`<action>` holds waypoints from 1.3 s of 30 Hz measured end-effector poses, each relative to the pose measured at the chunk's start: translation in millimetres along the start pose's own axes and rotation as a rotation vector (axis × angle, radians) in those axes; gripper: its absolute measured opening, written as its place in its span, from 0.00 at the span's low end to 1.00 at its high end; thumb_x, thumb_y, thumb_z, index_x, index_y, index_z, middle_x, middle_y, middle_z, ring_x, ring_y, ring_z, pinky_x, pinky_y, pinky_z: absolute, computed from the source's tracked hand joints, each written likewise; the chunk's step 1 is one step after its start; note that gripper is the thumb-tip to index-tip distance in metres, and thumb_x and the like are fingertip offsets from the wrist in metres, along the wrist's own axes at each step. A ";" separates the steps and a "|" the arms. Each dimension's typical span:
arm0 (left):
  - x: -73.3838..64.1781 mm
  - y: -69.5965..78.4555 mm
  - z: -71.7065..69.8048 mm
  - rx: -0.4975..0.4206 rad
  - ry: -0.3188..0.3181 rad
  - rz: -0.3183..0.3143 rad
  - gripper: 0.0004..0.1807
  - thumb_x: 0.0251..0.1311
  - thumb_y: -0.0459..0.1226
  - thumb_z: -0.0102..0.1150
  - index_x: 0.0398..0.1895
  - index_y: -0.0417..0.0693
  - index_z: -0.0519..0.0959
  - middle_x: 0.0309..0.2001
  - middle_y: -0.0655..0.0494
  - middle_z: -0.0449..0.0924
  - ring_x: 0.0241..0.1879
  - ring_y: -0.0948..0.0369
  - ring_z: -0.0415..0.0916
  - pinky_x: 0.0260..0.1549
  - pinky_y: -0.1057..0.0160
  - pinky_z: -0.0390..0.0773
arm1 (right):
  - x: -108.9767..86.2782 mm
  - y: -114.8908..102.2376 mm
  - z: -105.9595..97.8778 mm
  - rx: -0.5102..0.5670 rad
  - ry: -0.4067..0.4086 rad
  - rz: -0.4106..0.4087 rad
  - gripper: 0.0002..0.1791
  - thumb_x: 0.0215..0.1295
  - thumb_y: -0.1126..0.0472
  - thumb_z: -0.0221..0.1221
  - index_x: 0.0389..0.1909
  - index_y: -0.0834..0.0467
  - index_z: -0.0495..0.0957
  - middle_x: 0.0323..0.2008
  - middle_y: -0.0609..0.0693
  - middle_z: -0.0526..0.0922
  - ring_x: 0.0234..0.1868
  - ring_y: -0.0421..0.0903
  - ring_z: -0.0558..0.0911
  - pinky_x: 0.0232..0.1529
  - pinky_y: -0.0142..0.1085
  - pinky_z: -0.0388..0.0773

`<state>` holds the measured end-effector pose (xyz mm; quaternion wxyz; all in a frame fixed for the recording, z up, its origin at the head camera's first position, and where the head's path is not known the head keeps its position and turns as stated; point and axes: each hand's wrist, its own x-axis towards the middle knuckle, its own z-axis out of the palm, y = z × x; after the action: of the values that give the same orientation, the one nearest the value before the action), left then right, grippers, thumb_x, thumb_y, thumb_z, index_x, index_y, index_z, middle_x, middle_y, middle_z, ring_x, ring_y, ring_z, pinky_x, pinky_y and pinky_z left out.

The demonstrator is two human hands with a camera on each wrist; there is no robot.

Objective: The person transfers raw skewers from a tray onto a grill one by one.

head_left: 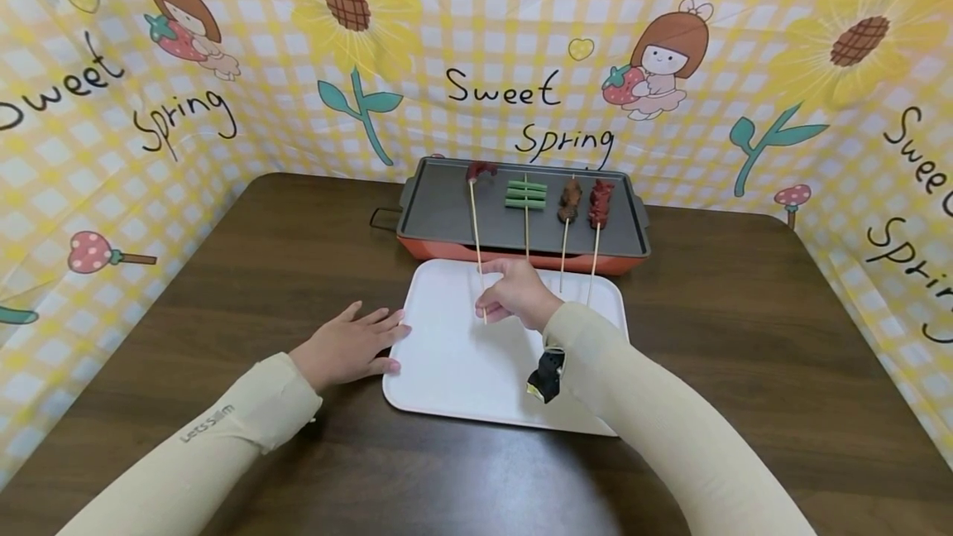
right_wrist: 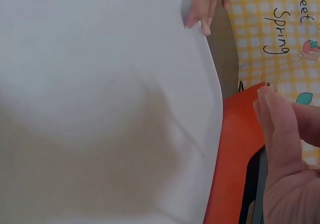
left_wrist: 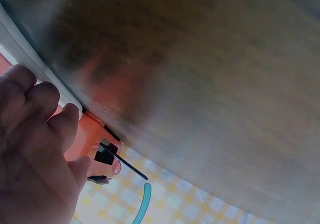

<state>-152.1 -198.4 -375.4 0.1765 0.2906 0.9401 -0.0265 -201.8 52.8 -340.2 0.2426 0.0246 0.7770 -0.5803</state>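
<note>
My right hand (head_left: pixel 517 292) pinches the lower part of a wooden skewer (head_left: pixel 475 217) between thumb and fingers, above the white tray (head_left: pixel 454 370). A curled dark red piece (head_left: pixel 480 173) tops this skewer and overlaps the grill's far left part in the head view. With fingers spread, my left hand (head_left: pixel 350 346) lies at the tray's left edge. On the grill plate (head_left: pixel 439 209) lie a skewer of green pieces (head_left: pixel 525 195), one of brown meat (head_left: pixel 569 201) and one of red meat (head_left: pixel 600 203). Their sticks point toward me, partly behind my right hand.
The grill has an orange-red base (head_left: pixel 424 250) and a wire handle (head_left: pixel 383 219) at its left, standing right behind the tray. Both are on a dark wooden table (head_left: pixel 320 255). A yellow checked cloth (head_left: pixel 491 40) with printed flowers hangs around the back and sides.
</note>
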 end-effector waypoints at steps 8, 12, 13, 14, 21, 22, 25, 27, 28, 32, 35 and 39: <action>0.2 0.4 0.4 -0.005 -0.003 0.004 0.35 0.66 0.53 0.54 0.71 0.44 0.66 0.72 0.43 0.59 0.71 0.44 0.56 0.67 0.35 0.49 | -0.6 1.1 3.0 -0.022 0.016 0.045 0.32 0.59 0.78 0.59 0.66 0.64 0.68 0.20 0.53 0.80 0.19 0.42 0.80 0.25 0.33 0.82; 1.3 0.4 0.9 -0.003 0.001 0.006 0.35 0.66 0.53 0.53 0.71 0.44 0.66 0.72 0.43 0.59 0.71 0.44 0.56 0.67 0.36 0.50 | -1.5 1.9 3.2 -0.029 0.018 0.042 0.32 0.59 0.78 0.59 0.66 0.64 0.68 0.20 0.53 0.81 0.19 0.42 0.80 0.25 0.33 0.82; 1.5 0.6 0.8 -0.002 0.003 0.008 0.35 0.66 0.53 0.53 0.70 0.44 0.66 0.72 0.43 0.59 0.71 0.44 0.56 0.67 0.36 0.50 | -1.7 2.0 3.2 -0.029 0.020 0.041 0.32 0.59 0.78 0.59 0.66 0.64 0.68 0.21 0.53 0.81 0.19 0.42 0.80 0.25 0.33 0.82; 1.9 0.8 0.9 -0.002 0.003 0.008 0.35 0.66 0.53 0.53 0.71 0.44 0.66 0.72 0.43 0.59 0.71 0.44 0.56 0.67 0.36 0.50 | -1.9 2.2 3.3 -0.029 0.023 0.037 0.32 0.59 0.77 0.59 0.67 0.64 0.67 0.22 0.54 0.81 0.19 0.42 0.80 0.26 0.33 0.82; 4.0 1.9 -0.1 -0.012 0.002 0.010 0.35 0.66 0.53 0.53 0.71 0.43 0.65 0.72 0.42 0.59 0.71 0.43 0.56 0.67 0.35 0.50 | -8.4 3.1 2.5 -0.093 0.057 0.010 0.31 0.63 0.71 0.61 0.68 0.64 0.66 0.32 0.62 0.85 0.19 0.40 0.80 0.28 0.34 0.83; 4.4 1.9 -0.3 -0.012 0.002 0.010 0.35 0.66 0.53 0.53 0.71 0.43 0.65 0.72 0.42 0.59 0.71 0.43 0.56 0.67 0.35 0.50 | -10.6 3.3 2.5 -0.112 0.054 0.008 0.31 0.64 0.69 0.61 0.68 0.63 0.66 0.31 0.61 0.85 0.19 0.40 0.79 0.29 0.35 0.83; 5.9 1.5 0.0 -0.013 0.002 0.012 0.35 0.66 0.53 0.53 0.71 0.43 0.65 0.72 0.42 0.59 0.71 0.43 0.56 0.67 0.35 0.50 | -19.5 8.4 1.6 -0.180 0.032 -0.013 0.30 0.66 0.63 0.61 0.67 0.63 0.67 0.29 0.59 0.84 0.20 0.41 0.80 0.29 0.36 0.84; 6.9 1.2 0.6 -0.015 0.002 0.014 0.35 0.66 0.53 0.53 0.71 0.43 0.65 0.72 0.42 0.59 0.71 0.43 0.56 0.67 0.35 0.50 | -27.9 15.9 -0.2 -0.225 0.011 -0.038 0.28 0.68 0.60 0.60 0.66 0.64 0.68 0.27 0.58 0.83 0.21 0.42 0.81 0.28 0.37 0.84; 7.3 0.9 1.1 -0.015 0.001 0.014 0.35 0.66 0.53 0.53 0.71 0.43 0.65 0.73 0.42 0.58 0.71 0.43 0.56 0.67 0.35 0.50 | -33.1 19.8 -1.8 -0.256 -0.004 -0.051 0.27 0.68 0.58 0.60 0.65 0.64 0.69 0.27 0.57 0.83 0.21 0.43 0.82 0.28 0.37 0.83; 7.6 0.2 3.3 -0.014 0.002 0.016 0.35 0.66 0.53 0.53 0.71 0.43 0.65 0.72 0.42 0.59 0.71 0.43 0.56 0.67 0.35 0.49 | -55.6 39.3 -13.4 -0.380 -0.074 -0.086 0.23 0.69 0.55 0.59 0.59 0.64 0.75 0.24 0.54 0.84 0.22 0.43 0.82 0.26 0.36 0.82; 6.4 0.5 4.8 -0.014 0.009 0.017 0.35 0.66 0.53 0.53 0.71 0.43 0.65 0.72 0.42 0.59 0.71 0.43 0.56 0.67 0.35 0.49 | -71.4 55.5 -31.8 -0.428 -0.124 -0.090 0.21 0.69 0.54 0.57 0.55 0.64 0.77 0.23 0.53 0.84 0.22 0.44 0.82 0.25 0.36 0.79; 6.2 0.9 6.7 -0.047 0.021 0.026 0.35 0.67 0.53 0.52 0.71 0.43 0.65 0.73 0.42 0.58 0.71 0.43 0.56 0.67 0.34 0.48 | -86.2 77.9 -72.1 -0.342 -0.115 -0.036 0.24 0.73 0.51 0.52 0.55 0.68 0.76 0.25 0.54 0.84 0.24 0.46 0.83 0.27 0.38 0.79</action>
<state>-154.3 -195.4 -383.8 0.1738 0.2988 0.9384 0.0010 -126.0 165.0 -359.6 0.2769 -0.0644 0.8494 -0.4446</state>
